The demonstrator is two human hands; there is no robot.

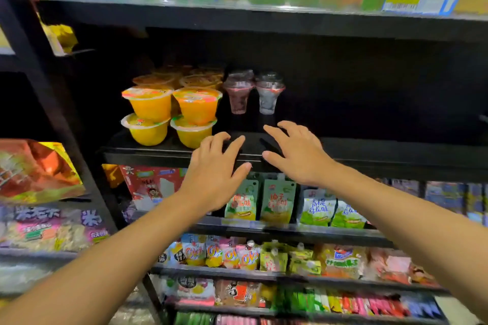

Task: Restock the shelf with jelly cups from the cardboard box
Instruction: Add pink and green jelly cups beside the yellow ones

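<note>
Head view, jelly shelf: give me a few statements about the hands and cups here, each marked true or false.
1. Both hands hold nothing. True: the left hand and right hand are spread with straight fingers near the shelf edge.
2. The orange jelly cups are stacked in two layers. True.
3. Four stemmed clear cups stand to the right of the orange ones. False: only two stemmed cups show.
4. The shelf space right of the stemmed cups is packed with cups. False: it looks dark and bare.
5. The cardboard box sits on the shelf. False: no box is in view.
</note>
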